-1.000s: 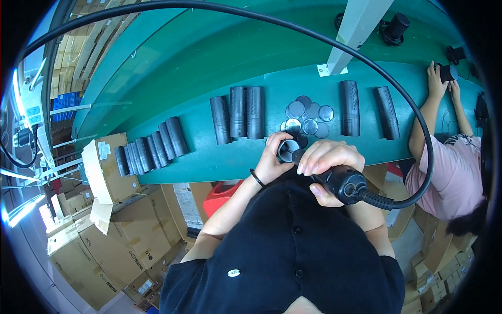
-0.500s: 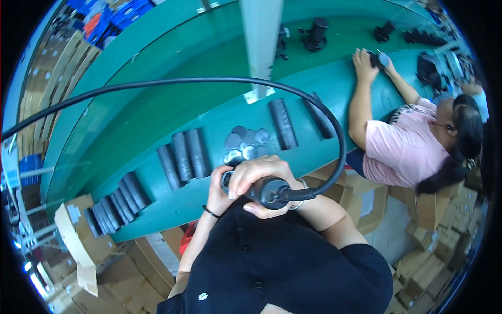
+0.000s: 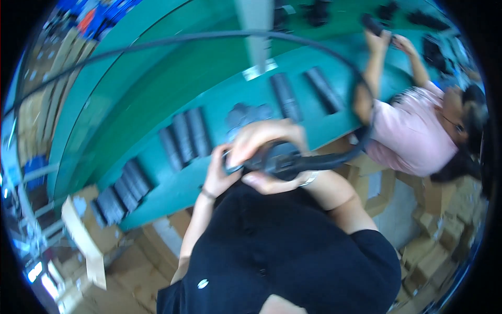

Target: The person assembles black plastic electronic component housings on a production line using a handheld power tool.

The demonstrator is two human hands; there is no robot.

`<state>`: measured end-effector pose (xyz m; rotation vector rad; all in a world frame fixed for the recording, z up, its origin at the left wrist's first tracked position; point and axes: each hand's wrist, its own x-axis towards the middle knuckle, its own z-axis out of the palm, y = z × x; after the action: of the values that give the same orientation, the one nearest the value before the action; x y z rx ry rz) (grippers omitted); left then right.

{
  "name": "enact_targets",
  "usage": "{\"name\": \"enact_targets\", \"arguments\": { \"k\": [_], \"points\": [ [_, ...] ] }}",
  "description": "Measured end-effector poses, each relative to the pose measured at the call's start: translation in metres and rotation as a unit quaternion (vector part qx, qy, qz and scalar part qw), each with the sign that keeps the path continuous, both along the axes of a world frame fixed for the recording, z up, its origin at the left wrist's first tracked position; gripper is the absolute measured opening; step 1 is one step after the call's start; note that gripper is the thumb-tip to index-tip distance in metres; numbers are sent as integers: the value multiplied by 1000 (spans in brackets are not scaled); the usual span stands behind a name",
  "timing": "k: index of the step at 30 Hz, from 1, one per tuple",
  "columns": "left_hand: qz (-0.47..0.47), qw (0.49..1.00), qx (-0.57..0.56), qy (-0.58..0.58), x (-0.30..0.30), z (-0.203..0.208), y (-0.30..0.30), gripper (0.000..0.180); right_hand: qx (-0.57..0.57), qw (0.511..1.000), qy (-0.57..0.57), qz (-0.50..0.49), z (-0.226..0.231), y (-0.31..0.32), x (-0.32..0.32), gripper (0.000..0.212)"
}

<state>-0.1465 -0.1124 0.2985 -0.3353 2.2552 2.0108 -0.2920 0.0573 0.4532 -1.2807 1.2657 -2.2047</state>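
Note:
My right hand (image 3: 269, 144) is wrapped round a black, round-bodied corded tool (image 3: 282, 157); its exact kind does not show. A thick black cable (image 3: 225, 34) runs from the tool's end and arches over the bench. Close against the tool's far end, my left hand (image 3: 217, 172) grips a small dark round part (image 3: 228, 159) with a shiny rim, mostly hidden by the fingers. Just beyond my hands lies a cluster of grey discs (image 3: 246, 114) on the green bench. The picture is blurred by motion.
Ribbed black cylinders (image 3: 185, 136) lie in groups on the green bench (image 3: 219, 104), with more at the left (image 3: 123, 191) and right (image 3: 324, 90). A pale post (image 3: 255, 36) stands beyond. Cardboard boxes (image 3: 86, 235) flank the bench. At right, a co-worker in pink (image 3: 413, 133) handles a black part.
The view has shifted, with my hands, tool and cable higher in the picture. Both my hands keep their grips. The co-worker's hands have lifted a dark part farther up.

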Motion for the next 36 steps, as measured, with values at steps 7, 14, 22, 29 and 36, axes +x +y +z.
{"name": "enact_targets", "arguments": {
  "k": [7, 14, 22, 29, 36],
  "points": [
    [-22, 975, -177, 132, -14, 25, 8, 60, -14, 1000, 1, -7, -7, -2, 4, 28],
    [39, 995, -81, 40, 2, 17, 6, 62, -16, 1000, -18, 20, -12, -17, 10, 28],
    [41, 995, -87, 41, -4, 20, 6, 61, -1, 1000, -14, 19, -21, -22, 12, 27],
    [38, 993, -98, 48, -3, 16, 7, 60, 6, 999, -29, 17, -24, -21, 10, 27],
    [41, 994, -89, 41, -4, 17, 7, 61, 4, 999, -32, 24, -25, -23, 10, 27]
  ]
}}
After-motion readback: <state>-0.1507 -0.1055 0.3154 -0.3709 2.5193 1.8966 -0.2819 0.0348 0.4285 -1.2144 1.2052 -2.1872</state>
